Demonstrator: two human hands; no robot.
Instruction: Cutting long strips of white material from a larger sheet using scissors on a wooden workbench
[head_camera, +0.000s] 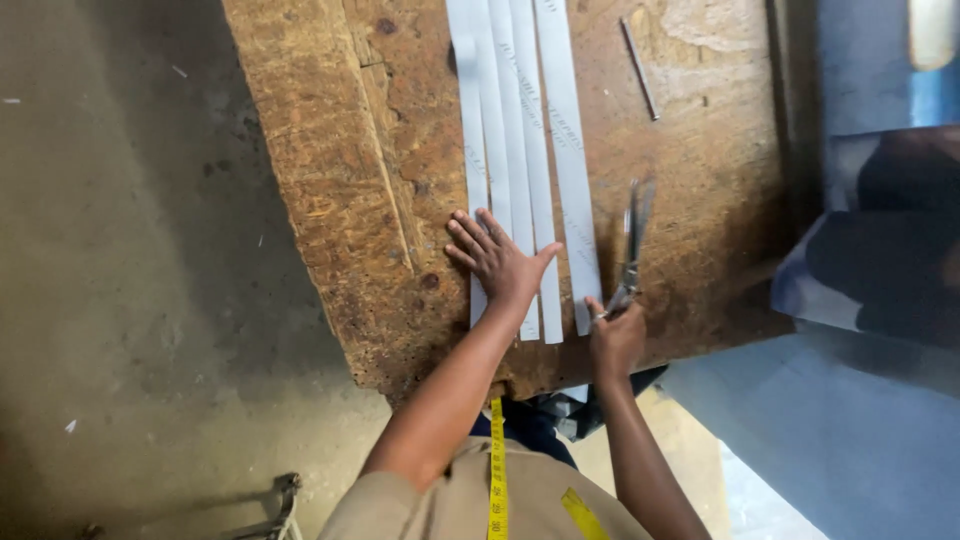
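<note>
Looking down on a worn, rust-brown wooden workbench (380, 200), and everything here sits in relation to it. Laid lengthwise along the bench's middle are several long pale grey strips (520, 120), side by side, edges touching or slightly overlapping, running from the far edge toward the near one. One strip at the right of the bunch lies a touch apart from the rest at its near end.

The left hand (497, 262) is flat on the strips near the bench's front edge, fingers spread wide, palm pressing down, thumb angled toward the right-hand strip. It grips nothing; it just bears on them.

The right hand (615, 335) is at the bench's front edge, just right of the strips, closed around the handles of a pair of scissors (632, 240). The blades point away across the bench top, blurred, so whether they are parted or shut I cannot tell. They lie just beside the rightmost strip.

Farther back on the bench, right of the strips, rests a thin dark metal rod (639, 68).

A yellow measuring tape (497, 470) hangs at the person's chest, below the bench's front edge. No containers show on the bench.
</note>
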